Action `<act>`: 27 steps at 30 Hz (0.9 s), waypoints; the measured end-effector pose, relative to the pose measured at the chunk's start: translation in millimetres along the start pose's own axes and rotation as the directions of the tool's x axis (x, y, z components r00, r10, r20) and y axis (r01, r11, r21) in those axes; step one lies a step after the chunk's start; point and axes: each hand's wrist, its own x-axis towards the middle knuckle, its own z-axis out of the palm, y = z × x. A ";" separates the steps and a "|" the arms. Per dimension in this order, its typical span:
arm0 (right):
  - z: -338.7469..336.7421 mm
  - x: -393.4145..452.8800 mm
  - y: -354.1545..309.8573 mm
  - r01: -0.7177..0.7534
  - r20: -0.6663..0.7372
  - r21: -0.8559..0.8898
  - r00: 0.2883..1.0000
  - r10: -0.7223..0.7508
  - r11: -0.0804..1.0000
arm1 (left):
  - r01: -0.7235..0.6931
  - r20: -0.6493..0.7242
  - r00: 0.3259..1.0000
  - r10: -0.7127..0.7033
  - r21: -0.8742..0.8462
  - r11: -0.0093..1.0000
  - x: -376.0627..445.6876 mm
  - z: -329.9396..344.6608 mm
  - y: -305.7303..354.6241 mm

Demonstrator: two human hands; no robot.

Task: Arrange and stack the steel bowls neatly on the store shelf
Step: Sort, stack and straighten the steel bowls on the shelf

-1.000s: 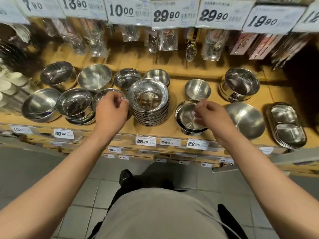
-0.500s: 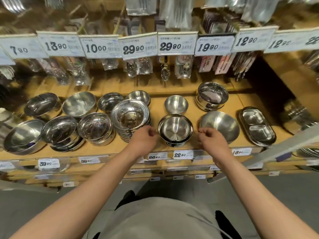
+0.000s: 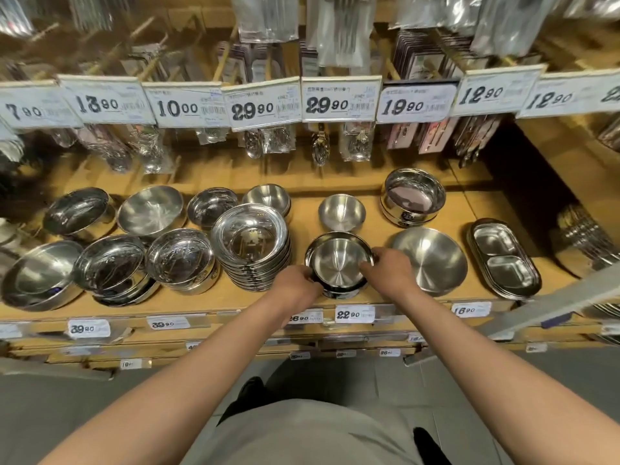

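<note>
A small stack of shallow steel bowls (image 3: pixel 337 263) stands at the front of the wooden shelf (image 3: pixel 369 229), above the 22.90 tag. My left hand (image 3: pixel 297 286) grips its near-left rim and my right hand (image 3: pixel 389 268) grips its right rim. Left of it stands a taller stack of rimmed steel bowls (image 3: pixel 251 250). A small single bowl (image 3: pixel 341 212) sits just behind the held stack, and a wide bowl (image 3: pixel 431 261) lies to its right.
Several more steel bowls (image 3: pixel 110 263) crowd the shelf's left half. A deep steel bowl (image 3: pixel 414 198) stands at the back right, and divided steel trays (image 3: pixel 503 260) lie at the far right. Price tags and hanging packaged cutlery (image 3: pixel 318 146) overhang the back.
Both hands moved from either side of the front stack onto its rims and now grip it. The camera view has tilted up slightly.
</note>
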 end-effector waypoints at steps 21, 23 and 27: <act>4.4 14.9 0.0 0.066 -0.063 -0.053 0.996 -0.070 0.996 | -0.087 -0.044 0.995 0.093 0.131 0.988 22.1 2.8 25.4; 5.2 14.2 0.8 0.071 -0.104 -0.043 0.992 -0.075 0.997 | -0.071 -0.060 0.995 0.077 0.088 0.994 25.8 3.0 25.8; 4.6 14.8 1.8 0.070 -0.141 0.015 0.988 -0.067 0.997 | -0.051 -0.070 0.996 0.052 0.015 0.999 30.1 5.2 27.0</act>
